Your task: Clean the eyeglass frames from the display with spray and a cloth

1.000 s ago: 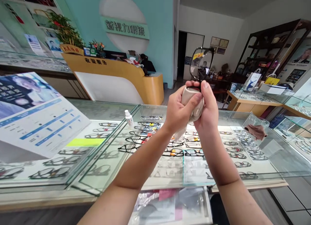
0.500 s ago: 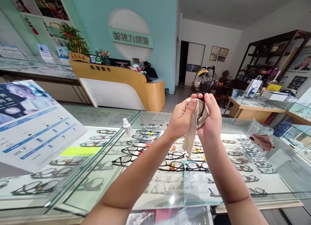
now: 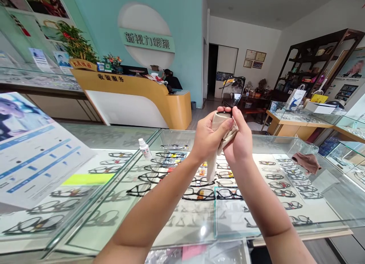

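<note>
Head view, near to far: both forearms rise from 6 o'clock and meet just above centre, over the glass counter (image 3: 119,136). The left hand (image 3: 209,136) is closed on a beige cloth (image 3: 221,129), thumb pressing it against the lower part of a pair of black glasses (image 3: 234,91); the right hand (image 3: 241,140) is closed around the same bundle from the 3 o'clock side, steadying the frame. The glasses stand upright above the fingers, one dark lens clear of the cloth, the other wrapped and hidden.

Judging from this, rubbing goes best with the cloth pinched on both faces of the lens, light pressure, and the frame gripped at the rim, not the arm.

Beneath the hands lie rows of display frames under the glass. A small white bottle (image 3: 145,148) stands on the counter at 9 o'clock, near the seam between two cases, well apart from the hands. A brown cloth (image 3: 306,162) lies at 3 o'clock. A slanted poster (image 3: 37,154) sits at 8 o'clock. There is free air around the hands; the glass edges lie below. Farther off at 11 o'clock is an orange desk (image 3: 134,100) with a person behind it
</note>
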A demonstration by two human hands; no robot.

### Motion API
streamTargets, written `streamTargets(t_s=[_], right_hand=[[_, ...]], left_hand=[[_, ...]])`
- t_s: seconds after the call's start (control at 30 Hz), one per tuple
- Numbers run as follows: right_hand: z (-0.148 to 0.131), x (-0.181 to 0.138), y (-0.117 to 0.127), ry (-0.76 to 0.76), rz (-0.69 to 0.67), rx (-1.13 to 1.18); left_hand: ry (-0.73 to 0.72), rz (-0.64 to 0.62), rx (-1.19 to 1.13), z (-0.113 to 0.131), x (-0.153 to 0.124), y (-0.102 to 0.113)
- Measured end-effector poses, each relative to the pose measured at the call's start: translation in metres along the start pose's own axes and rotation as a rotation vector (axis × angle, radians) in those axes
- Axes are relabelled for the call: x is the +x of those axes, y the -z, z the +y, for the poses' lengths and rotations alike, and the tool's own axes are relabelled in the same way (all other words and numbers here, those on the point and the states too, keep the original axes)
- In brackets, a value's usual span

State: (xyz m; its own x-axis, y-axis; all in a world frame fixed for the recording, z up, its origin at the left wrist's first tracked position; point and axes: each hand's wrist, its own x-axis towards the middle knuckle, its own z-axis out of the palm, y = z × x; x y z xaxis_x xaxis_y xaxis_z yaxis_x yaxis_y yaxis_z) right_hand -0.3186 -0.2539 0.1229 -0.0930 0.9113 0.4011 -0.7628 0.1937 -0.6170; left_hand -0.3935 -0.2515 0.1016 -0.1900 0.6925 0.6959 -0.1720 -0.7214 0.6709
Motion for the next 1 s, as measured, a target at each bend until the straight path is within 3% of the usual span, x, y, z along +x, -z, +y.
streamTargets(t_s=[0.1,0.17,0.37,0.5,0.83,1.0], right_hand=[[0.002,0.000,0.001,0.031,-0.003,-0.018],[0.001,0.003,0.003,0.044,-0.002,-0.014],[-0.013,0.008,0.007,0.021,-0.016,-0.033],[-0.016,0.009,0.009,-0.005,-0.028,-0.029],[-0.022,0.011,0.011,-0.021,-0.018,-0.054],[-0.019,0.008,0.006,-0.024,-0.012,0.001]], left_hand=[[-0.029,0.106,0.029,-0.002,-0.001,-0.005],[-0.029,0.099,0.047,-0.001,0.000,-0.003],[0.129,-0.302,0.024,0.014,0.012,0.019],[0.185,-0.422,0.034,0.025,0.015,0.028],[0.158,-0.525,0.139,0.035,0.017,0.036],[0.126,-0.406,0.103,0.028,0.011,0.026]])
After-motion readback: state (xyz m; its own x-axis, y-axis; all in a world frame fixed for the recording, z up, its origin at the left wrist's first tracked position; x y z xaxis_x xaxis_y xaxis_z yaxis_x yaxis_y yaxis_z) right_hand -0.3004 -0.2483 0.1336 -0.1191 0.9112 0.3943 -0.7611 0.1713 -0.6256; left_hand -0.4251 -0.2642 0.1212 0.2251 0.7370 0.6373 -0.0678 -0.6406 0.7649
